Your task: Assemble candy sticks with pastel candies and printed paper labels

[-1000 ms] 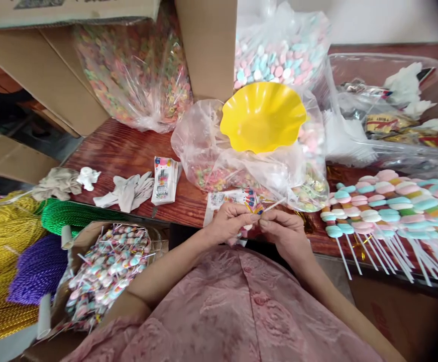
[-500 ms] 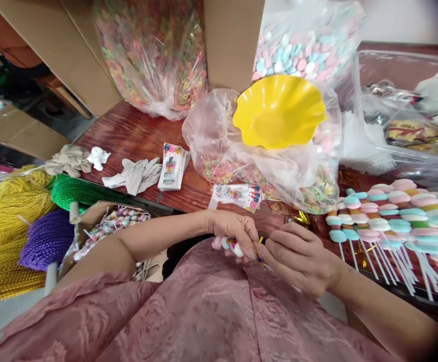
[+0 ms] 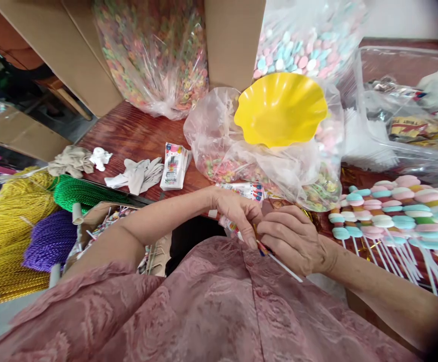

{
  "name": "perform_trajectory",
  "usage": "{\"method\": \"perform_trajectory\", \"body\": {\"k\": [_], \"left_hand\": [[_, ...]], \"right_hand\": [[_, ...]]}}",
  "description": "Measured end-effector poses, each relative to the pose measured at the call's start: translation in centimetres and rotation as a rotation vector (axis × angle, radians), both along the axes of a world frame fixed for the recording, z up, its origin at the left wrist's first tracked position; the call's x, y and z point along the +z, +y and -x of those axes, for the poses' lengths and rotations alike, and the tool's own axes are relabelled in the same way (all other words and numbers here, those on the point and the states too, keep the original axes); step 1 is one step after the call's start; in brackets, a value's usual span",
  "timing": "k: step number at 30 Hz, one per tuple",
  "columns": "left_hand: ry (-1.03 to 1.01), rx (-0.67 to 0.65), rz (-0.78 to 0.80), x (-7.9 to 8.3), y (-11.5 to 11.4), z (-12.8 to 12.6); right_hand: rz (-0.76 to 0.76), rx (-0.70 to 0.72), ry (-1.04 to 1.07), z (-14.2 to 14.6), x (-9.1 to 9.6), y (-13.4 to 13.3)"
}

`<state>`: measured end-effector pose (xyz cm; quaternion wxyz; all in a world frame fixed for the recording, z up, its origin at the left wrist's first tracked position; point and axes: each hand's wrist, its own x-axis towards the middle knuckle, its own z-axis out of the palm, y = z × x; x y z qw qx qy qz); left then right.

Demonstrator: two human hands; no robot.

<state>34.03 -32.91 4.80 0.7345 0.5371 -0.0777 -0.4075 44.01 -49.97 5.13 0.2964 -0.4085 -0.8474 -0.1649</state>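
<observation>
Between my hands is a candy skewer (image 3: 285, 266), a wrapped row of sweets on a white stick. The stick points down to the right. My left hand (image 3: 236, 208) is closed around the wrapper's neck, and the sweets show below its palm. My right hand (image 3: 292, 239) is closed at the same spot, its fingertips touching the left ones. Something gold shows at the fingertips, partly hidden; I cannot make out its shape. Just behind my left hand lie printed plastic bags (image 3: 247, 190).
A yellow scalloped bowl (image 3: 281, 110) sits on clear bags of sweets (image 3: 219, 136). Skewers of marshmallows (image 3: 388, 211) lie at right beside a clear plastic bin (image 3: 396, 143). Gloves (image 3: 139, 175) and a stack of printed bags (image 3: 176, 166) are at left, above bundled cords (image 3: 45, 241).
Both hands have shifted slightly up and closed in on each other. My right fingers have come over the wrapper's neck, and more of the white stick now shows.
</observation>
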Motion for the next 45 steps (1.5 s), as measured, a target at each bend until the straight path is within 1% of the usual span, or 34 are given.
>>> {"method": "perform_trajectory", "body": {"k": [3, 5, 8, 11, 14, 18, 19, 21, 23, 26, 30, 34, 36, 39, 41, 43, 45], "left_hand": [[0.005, -0.007, -0.032, 1.3, 0.2, -0.2], [0.017, -0.015, -0.029, 1.4, 0.0, -0.1], [0.037, -0.026, -0.015, 0.8, -0.3, 0.0], [0.063, -0.031, -0.012, 0.1, -0.7, -0.1], [0.102, -0.031, -0.012, -0.2, -1.1, -0.3], [0.094, 0.125, -0.059, -0.3, -1.4, -0.2], [0.084, 0.136, -0.068, -0.4, -1.4, -0.1], [0.067, 0.087, -0.066, -0.7, -1.4, 0.2], [0.045, 0.016, -0.039, -1.2, -1.2, 0.5], [0.0, -0.031, 0.01, -2.1, -1.1, 0.8], [0.021, -0.046, 0.041, -2.8, -1.3, 0.9], [0.026, -0.008, 0.052, -2.9, -1.4, 1.0], [0.006, 0.027, 0.029, -2.8, -1.2, 0.9], [-0.068, 0.095, -0.043, -2.5, -0.7, 0.8], [-0.165, 0.107, -0.15, -2.0, -0.4, 0.8], [-0.306, 0.107, -0.343, -1.3, 0.1, 1.1], [-0.467, 0.19, -0.609, -0.3, 0.6, 1.7]], "right_hand": [[-0.024, 0.028, -0.009, 0.0, -0.1, 0.1], [-0.063, 0.052, 0.008, -0.1, -0.4, 0.0], [-0.073, 0.06, 0.069, -0.2, -0.4, -0.2], [-0.016, 0.087, 0.085, -0.1, -0.1, -0.2], [0.038, 0.144, 0.111, -0.2, -0.2, -0.3], [0.161, 0.16, 0.117, -0.7, -0.9, -0.6], [0.193, 0.166, 0.113, -0.8, -1.0, -0.6], [0.195, 0.183, 0.138, -0.9, -1.1, -0.4], [0.143, 0.194, 0.164, -0.7, -1.0, -0.1], [0.099, 0.211, 0.16, -0.4, -0.8, 0.5], [0.183, 0.245, 0.129, 0.2, -0.5, 0.9], [0.302, 0.189, 0.106, 1.0, 0.1, 0.9], [0.327, 0.149, 0.084, 1.3, 0.4, 1.0], [0.369, 0.091, 0.011, 1.3, 0.4, 1.2], [0.405, 0.054, -0.076, 0.9, 0.0, 1.4], [0.418, -0.002, -0.168, 0.3, -0.4, 1.5], [0.41, -0.065, -0.248, -0.3, -0.8, 1.4]]}}
